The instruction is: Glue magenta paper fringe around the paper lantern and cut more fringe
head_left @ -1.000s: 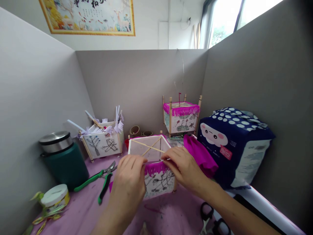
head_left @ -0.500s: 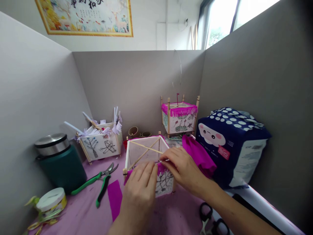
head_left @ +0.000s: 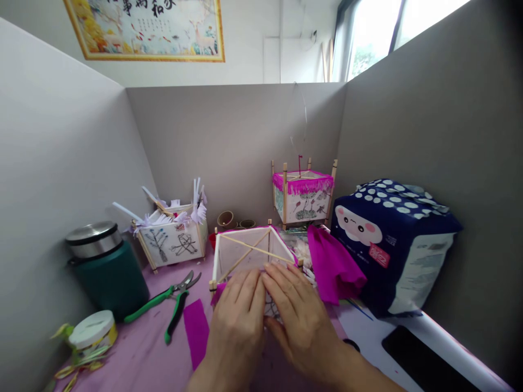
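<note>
Right in front of me a paper lantern (head_left: 245, 242) stands on the table. It has a wooden stick frame, crossed sticks over its top, white paper walls and magenta paper along the rim. My left hand (head_left: 239, 321) lies over the left part of its near edge, fingers together and bent onto the rim. Beside it, my right hand (head_left: 300, 318) presses the right part of the same edge, its thumb lower on the drawn front. The two index fingers almost touch. Most of the near wall and fringe is hidden. A magenta paper strip (head_left: 196, 332) lies left of my hands.
Green-handled pruning shears (head_left: 175, 302), a teal flask (head_left: 108, 277) and a white-lidded tub (head_left: 93, 329) are at left. Farther back stand a white-fringed lantern (head_left: 171, 239) and a magenta-fringed lantern (head_left: 304, 198). Magenta paper (head_left: 333, 267), a blue package (head_left: 392, 245) and a black phone-like slab (head_left: 425, 359) are at right.
My right hand has gone from pinching at the near rim to lying over it with fingers extended, lower and closer to my left hand. The scissors are now mostly covered by my right arm.
</note>
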Available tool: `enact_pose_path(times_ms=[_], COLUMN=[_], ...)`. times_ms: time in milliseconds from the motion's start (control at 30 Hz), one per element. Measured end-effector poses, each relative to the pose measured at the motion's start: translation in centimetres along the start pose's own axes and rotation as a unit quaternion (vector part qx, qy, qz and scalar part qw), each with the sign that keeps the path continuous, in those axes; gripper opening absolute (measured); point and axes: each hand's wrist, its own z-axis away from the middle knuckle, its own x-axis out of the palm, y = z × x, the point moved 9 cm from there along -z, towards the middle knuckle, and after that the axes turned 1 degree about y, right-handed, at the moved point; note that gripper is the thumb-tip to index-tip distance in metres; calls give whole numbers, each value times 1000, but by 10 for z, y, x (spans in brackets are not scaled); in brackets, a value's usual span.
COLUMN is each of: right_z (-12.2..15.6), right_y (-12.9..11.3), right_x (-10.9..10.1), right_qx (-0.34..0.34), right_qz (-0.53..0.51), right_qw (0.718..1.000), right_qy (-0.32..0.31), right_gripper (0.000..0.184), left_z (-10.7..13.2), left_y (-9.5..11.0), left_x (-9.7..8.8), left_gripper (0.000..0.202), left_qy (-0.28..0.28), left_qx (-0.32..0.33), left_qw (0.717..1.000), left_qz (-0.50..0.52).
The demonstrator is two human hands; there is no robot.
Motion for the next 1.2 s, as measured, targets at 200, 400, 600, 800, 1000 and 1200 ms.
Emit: enact_pose_path(times_ms=[200, 400, 600, 800, 1000, 1200], right_z=[6, 5, 4, 3, 1, 2], right_y=[4, 4, 7, 10, 8, 17], right_x=[13, 10, 14, 13, 13, -10], right_qx=[8, 2, 4, 16, 3, 32], right_qz=[33, 28, 47, 36, 41, -15], right_qw=[999, 1000, 999, 999, 998, 999], right_qy=[-12, -5, -23, -23, -48, -9], right_gripper=[45, 43, 47, 46, 49, 44], left_z=[2, 2, 4, 3, 7, 1], left_y=[-1, -1, -2, -2, -3, 3], left_x=[1, 0, 1, 0, 2, -10], left_gripper=[32, 33, 34, 35, 41, 40], left_qy=[-7, -12, -17, -17, -34, -41], left_qx=[-9, -10, -19, -11, -20, -7], left_qw=[1000, 1000, 999, 999, 999, 999], left_qz=[-3, -11, -27, -29, -35, 7])
